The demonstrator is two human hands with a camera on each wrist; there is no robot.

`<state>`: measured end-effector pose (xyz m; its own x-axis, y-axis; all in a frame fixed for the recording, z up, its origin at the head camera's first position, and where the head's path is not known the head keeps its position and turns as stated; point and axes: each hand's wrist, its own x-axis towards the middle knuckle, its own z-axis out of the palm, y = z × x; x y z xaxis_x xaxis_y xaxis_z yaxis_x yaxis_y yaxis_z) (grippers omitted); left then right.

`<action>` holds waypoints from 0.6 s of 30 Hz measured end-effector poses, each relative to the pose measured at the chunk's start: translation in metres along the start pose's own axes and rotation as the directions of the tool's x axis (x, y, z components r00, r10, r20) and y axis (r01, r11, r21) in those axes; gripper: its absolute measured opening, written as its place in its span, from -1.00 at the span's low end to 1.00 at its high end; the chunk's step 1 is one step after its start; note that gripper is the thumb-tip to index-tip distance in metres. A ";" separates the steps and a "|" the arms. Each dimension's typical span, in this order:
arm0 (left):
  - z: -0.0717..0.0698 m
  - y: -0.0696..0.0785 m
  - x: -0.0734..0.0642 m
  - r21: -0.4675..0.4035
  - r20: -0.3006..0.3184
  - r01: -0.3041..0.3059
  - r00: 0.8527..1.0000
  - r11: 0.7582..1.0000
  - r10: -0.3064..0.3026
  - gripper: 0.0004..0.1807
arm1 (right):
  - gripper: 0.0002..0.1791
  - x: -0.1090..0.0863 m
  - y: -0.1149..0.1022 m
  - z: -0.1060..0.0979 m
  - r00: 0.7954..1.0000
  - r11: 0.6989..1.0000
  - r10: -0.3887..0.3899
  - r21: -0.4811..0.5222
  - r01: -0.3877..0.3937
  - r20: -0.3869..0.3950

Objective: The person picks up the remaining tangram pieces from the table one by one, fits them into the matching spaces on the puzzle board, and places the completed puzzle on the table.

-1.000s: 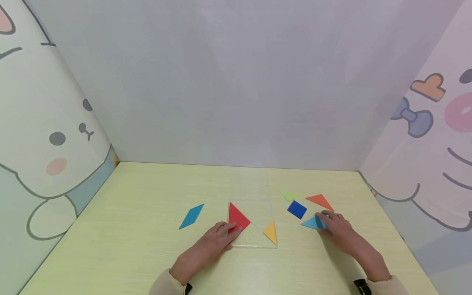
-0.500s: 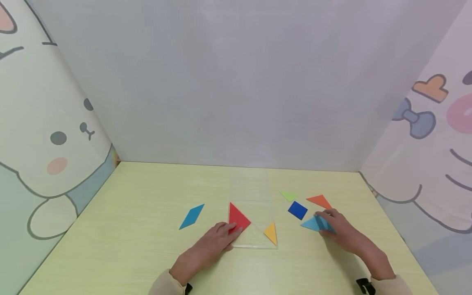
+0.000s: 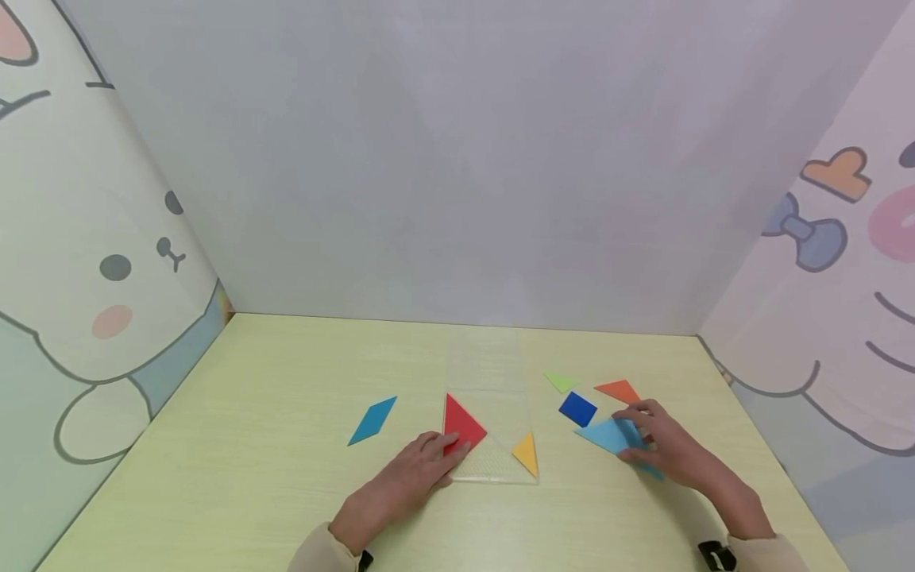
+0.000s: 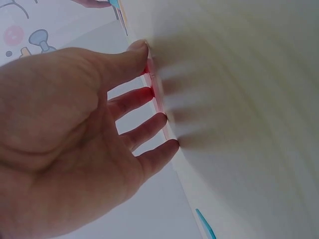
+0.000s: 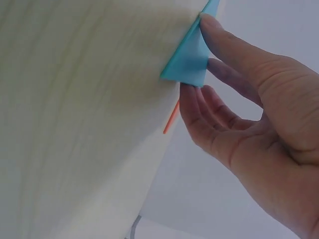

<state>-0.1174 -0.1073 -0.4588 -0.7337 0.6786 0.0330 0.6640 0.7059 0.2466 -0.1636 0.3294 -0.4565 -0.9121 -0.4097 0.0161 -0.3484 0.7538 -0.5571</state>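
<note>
My left hand (image 3: 407,474) rests with extended fingers on the red triangle (image 3: 461,423), which lies at the left side of a clear tray (image 3: 493,475). The left wrist view shows the fingertips (image 4: 172,144) right at the tray's edge. A small yellow triangle (image 3: 526,454) sits at the tray's right corner. Over on the right, my right hand (image 3: 661,445) grips the light blue triangle (image 3: 608,434) between thumb and fingers. In the right wrist view, the light blue triangle (image 5: 188,62) stands tilted, with thumb and fingertips on its edges.
A dark blue square (image 3: 577,409), a light green triangle (image 3: 560,381) and an orange triangle (image 3: 619,390) lie right of the tray, close to the right hand. Left of the tray is a blue parallelogram (image 3: 372,420). A pale wall (image 3: 457,199) closes off the table's back.
The right hand has shifted its fingers from lying on top of the light blue triangle to gripping its edges, and the triangle shows larger and turned. The left hand has stayed put.
</note>
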 end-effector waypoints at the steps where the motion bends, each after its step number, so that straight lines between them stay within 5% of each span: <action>1: 0.000 0.000 0.000 -0.001 0.000 0.000 1.000 1.000 0.000 -0.39 | -0.40 0.000 0.001 0.000 1.000 1.000 0.004 0.022 -0.004 0.004; 7: 0.000 0.000 -0.001 -0.005 -0.002 0.000 1.000 1.000 0.000 -0.39 | -0.48 0.000 0.006 0.002 0.996 0.994 -0.085 0.067 0.088 -0.040; 13: 0.001 0.000 -0.001 -0.005 -0.003 0.002 1.000 1.000 -0.002 -0.40 | -0.60 0.000 0.011 0.005 0.965 0.968 -0.240 0.053 0.246 -0.108; 18: -0.001 0.001 -0.002 -0.013 -0.001 0.006 1.000 1.000 -0.006 -0.40 | -0.64 -0.001 0.011 0.004 0.961 0.962 -0.256 0.071 0.264 -0.105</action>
<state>-0.1155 -0.1081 -0.4579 -0.7377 0.6744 0.0325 0.6579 0.7071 0.2593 -0.1661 0.3358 -0.4658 -0.8098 -0.5332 0.2450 -0.5608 0.5803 -0.5906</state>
